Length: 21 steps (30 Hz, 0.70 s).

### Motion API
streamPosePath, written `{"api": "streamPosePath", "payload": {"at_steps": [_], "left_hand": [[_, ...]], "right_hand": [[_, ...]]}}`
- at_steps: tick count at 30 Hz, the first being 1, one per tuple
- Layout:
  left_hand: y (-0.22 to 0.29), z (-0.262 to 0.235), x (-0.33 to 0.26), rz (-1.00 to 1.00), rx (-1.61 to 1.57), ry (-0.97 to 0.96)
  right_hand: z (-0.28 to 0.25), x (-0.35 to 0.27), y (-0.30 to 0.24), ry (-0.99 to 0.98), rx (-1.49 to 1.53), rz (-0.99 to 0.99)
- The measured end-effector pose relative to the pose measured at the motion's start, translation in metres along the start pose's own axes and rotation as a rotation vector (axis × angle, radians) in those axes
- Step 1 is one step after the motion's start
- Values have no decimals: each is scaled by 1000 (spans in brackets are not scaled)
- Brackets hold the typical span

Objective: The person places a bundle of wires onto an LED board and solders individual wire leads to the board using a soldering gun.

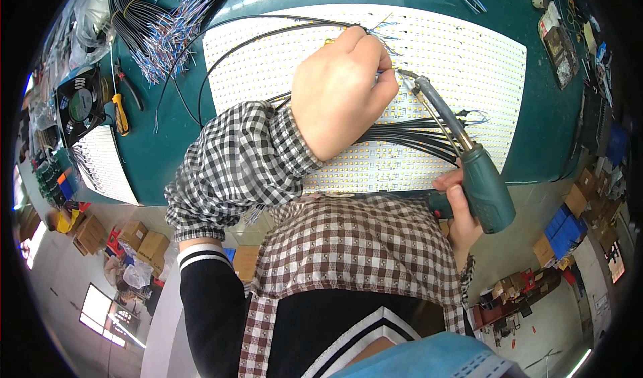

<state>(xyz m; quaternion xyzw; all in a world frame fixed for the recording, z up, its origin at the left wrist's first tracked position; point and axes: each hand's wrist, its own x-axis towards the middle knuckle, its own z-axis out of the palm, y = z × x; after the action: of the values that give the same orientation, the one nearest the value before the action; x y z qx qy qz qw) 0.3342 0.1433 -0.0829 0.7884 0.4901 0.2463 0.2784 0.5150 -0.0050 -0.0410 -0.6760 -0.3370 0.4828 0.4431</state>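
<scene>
A white LED panel (462,50) with rows of small yellowish chips lies in front of me. My left hand (345,87) is over its middle, fingers pinched on a wire whose end is mostly hidden by the fingertips. My right hand (462,217) grips the dark green handle of a soldering gun (487,187). The gun's metal tube slants up and left, its tip close to my left fingertips. Black cables (268,24) curve in from the left, with thin coloured ends beyond my left hand. Several more black cables (408,133) lie across the panel below that hand.
Bundles of black cables (130,10) with stripped coloured ends lie at the far left of the green table (154,157). Nearby are a yellow-handled screwdriver (120,115), pliers (127,87), a black fan (82,105) and another white panel (107,167). A worn block (560,53) sits far right.
</scene>
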Motion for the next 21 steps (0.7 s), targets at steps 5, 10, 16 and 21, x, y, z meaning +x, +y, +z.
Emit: {"api": "streamPosePath", "payload": {"at_steps": [5,10,16,21], "left_hand": [[0,0,0,3,-2,7],[1,1,0,6,4,0],[1,1,0,-2,-2,3],[1,1,0,5,-9,5]], "right_hand": [[0,0,3,-6,29,-6],[-1,1,1,-40,1,-27],[0,-1,0,14,64,-34],[-2,0,0,-1,21,-33]]}}
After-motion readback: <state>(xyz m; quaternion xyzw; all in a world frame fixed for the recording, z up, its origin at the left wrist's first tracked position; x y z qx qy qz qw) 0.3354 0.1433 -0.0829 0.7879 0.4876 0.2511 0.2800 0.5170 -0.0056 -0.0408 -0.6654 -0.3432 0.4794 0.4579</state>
